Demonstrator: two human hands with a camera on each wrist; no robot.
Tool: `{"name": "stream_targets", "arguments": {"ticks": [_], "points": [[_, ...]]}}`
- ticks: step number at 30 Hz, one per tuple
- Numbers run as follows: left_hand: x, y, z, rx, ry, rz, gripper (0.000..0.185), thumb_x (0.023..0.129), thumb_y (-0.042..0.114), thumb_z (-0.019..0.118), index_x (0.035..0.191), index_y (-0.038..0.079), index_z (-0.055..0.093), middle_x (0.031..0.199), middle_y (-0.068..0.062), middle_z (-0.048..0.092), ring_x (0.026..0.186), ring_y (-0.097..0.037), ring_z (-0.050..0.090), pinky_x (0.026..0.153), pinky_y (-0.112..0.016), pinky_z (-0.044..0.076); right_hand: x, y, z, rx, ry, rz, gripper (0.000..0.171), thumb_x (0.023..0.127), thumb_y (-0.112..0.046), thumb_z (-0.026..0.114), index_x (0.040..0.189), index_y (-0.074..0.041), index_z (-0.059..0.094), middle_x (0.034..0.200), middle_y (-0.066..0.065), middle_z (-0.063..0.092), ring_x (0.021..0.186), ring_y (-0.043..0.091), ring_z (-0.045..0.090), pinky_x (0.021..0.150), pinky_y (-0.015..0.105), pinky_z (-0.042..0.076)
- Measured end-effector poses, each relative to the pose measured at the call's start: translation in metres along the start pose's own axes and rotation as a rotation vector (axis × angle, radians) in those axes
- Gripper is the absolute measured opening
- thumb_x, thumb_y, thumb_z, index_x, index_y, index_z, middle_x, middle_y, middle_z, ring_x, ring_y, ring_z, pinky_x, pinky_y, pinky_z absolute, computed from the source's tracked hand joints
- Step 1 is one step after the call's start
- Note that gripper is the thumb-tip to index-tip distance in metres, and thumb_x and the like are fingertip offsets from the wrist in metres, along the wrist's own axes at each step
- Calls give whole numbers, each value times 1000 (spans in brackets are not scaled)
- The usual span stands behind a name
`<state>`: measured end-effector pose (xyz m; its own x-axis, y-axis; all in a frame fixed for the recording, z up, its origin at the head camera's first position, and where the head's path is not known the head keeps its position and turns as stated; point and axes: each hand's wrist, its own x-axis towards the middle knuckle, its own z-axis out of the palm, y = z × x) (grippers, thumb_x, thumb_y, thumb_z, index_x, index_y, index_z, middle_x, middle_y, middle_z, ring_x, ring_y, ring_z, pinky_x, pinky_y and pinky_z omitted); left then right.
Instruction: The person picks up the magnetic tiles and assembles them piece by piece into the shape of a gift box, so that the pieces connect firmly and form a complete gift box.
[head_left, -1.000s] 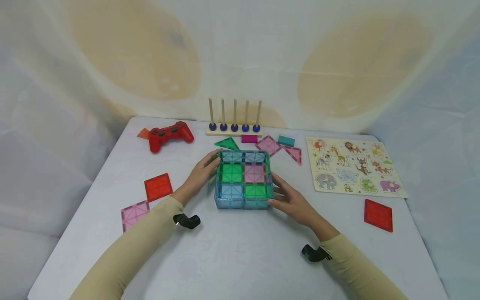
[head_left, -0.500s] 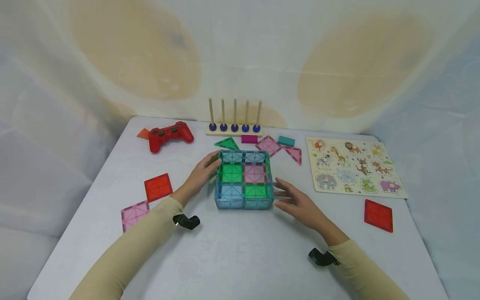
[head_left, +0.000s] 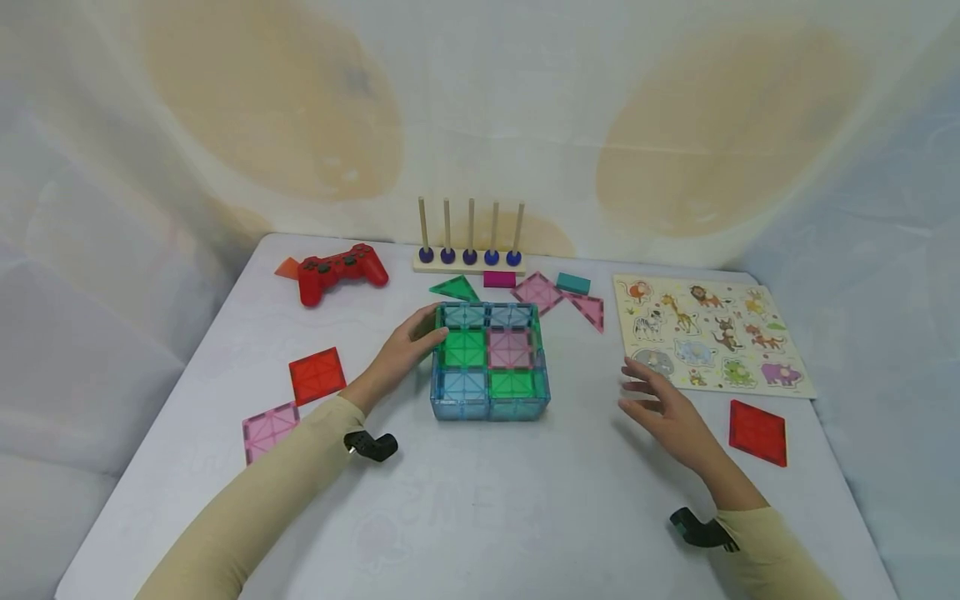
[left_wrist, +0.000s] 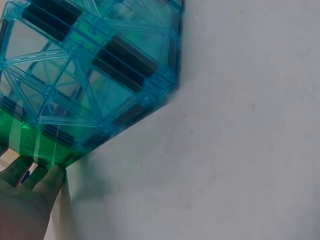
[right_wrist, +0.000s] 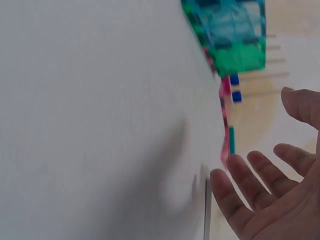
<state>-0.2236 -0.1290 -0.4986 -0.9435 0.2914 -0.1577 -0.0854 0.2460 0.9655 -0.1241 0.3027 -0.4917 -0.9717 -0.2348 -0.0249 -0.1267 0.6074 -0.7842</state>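
Left hand (head_left: pixel 397 354) against tile box (head_left: pixel 489 360)

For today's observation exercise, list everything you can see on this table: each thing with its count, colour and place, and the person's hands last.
tile box: one, blue, green and pink, table centre
red square tiles: two, one left of the box, one at right below the puzzle
pink square tile: one, near left edge
loose tiles: green triangle, pink square, pink triangle, behind the box
small blocks: two, magenta and teal, behind the box
game controller: one, red, far left
peg rack: one, wooden, five pegs with blue beads, far edge
animal puzzle: one, many-coloured, right
table: one, white
left hand: touches the box's left side
right hand: open, holds nothing, right of the box
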Motion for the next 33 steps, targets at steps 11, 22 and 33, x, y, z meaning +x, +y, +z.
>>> {"name": "stream_targets", "arguments": {"ticks": [11,22,33], "points": [[0,0,-2,33,40,49,58,104,32,59,157,18,40,159,-10,41,148,-28,35,119,-50,32,-31,43,-69,-201,122,197,75,102,-37,63,160,-5,28,151,31,41,131,52,44,99,40,53],[1,1,-2,51,26,53,60,105,34,58,158,16,37,160,-12,38,150,-31,31,120,-53,28,-62,91,-122,-305,-71,434,106,91,-55,70,160,0,12,150,46,15,129,68,23,94,78,38],[-2,8,-1,66,25,31,61,104,34,58,159,15,36,163,-11,33,152,-31,25,122,-54,23,-65,103,-124,-417,-97,390,104,83,-46,82,154,8,27,143,44,21,124,62,25,95,79,36]]}}
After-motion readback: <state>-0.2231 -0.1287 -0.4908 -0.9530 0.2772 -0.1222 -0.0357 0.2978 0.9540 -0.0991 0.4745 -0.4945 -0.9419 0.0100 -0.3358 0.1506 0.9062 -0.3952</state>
